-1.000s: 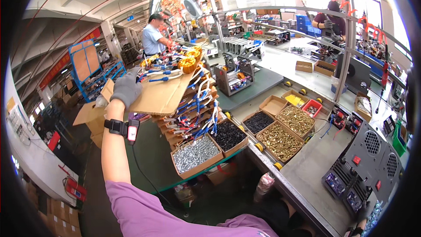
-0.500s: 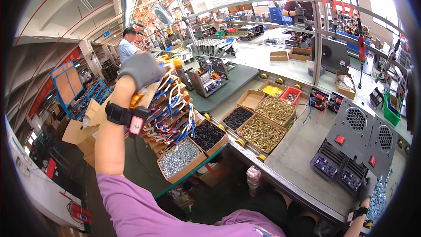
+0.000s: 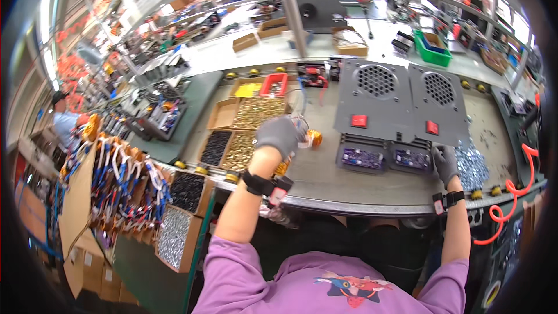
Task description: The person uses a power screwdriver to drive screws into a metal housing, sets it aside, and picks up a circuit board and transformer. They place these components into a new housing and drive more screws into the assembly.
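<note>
My left hand [image 3: 280, 135], in a grey glove, is closed on a copper-wound coil with wire leads. An orange-copper winding [image 3: 314, 138] sticks out at its right, and another copper winding [image 3: 282, 167] shows below by the wrist. The hand is above the bench, just right of a box of brass-coloured fasteners [image 3: 237, 150]. My right hand [image 3: 445, 163], also gloved, rests at the right edge of a purple circuit board with a black heat sink [image 3: 411, 160]. Its fingers are loosely bent, with nothing visible in them. A second such board [image 3: 363, 158] lies to the left.
Two grey panels with round vents [image 3: 375, 96] lie behind the boards. Loose bluish screws [image 3: 472, 166] are heaped at the right. Wired coils [image 3: 125, 177] hang in rows at the left, beside boxes of black fasteners [image 3: 186, 191] and silver screws [image 3: 174, 237]. A red coiled hose [image 3: 511, 189] hangs at the right.
My left hand has come from above the rack of wired coils at the left to over the bench, bringing a coil. The view has turned right. My right hand stays beside the boards.
</note>
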Tool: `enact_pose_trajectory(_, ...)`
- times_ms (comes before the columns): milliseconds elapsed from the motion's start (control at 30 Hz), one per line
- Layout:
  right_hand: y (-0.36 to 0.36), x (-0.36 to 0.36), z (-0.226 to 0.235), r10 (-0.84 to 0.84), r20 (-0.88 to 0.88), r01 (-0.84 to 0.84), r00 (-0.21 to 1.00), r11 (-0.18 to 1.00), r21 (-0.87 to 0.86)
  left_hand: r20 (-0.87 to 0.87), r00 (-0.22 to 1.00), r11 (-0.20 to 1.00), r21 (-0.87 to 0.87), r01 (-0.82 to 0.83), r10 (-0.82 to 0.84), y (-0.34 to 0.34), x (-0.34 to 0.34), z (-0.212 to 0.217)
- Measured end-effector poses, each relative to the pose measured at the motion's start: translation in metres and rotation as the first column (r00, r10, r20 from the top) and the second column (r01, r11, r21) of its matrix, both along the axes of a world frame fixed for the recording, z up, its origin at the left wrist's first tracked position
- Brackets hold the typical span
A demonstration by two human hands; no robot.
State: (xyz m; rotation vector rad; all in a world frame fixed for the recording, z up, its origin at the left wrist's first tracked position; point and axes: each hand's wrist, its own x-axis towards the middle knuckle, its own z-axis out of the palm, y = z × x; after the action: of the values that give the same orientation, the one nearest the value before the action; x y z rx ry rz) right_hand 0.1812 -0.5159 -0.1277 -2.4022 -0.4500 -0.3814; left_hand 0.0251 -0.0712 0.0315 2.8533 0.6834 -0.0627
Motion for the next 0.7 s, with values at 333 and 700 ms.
enact_pose_trajectory(333, 0.062, -0.124, 0.097, 0.339, -0.565, 0.119, 0.752, 0.774, 0.622, 0.604, 0.720, 0.932, 0.117, 0.343, -0.341, -0.029, -0.066, -0.114)
enact_pose_trajectory(700, 0.142, -0.156, 0.081, 0.624, -0.519, -0.059, 0.584, 0.670, 0.740, 0.348, 0.661, 0.743, 0.398, 0.538, -0.665, -0.005, -0.049, -0.122)
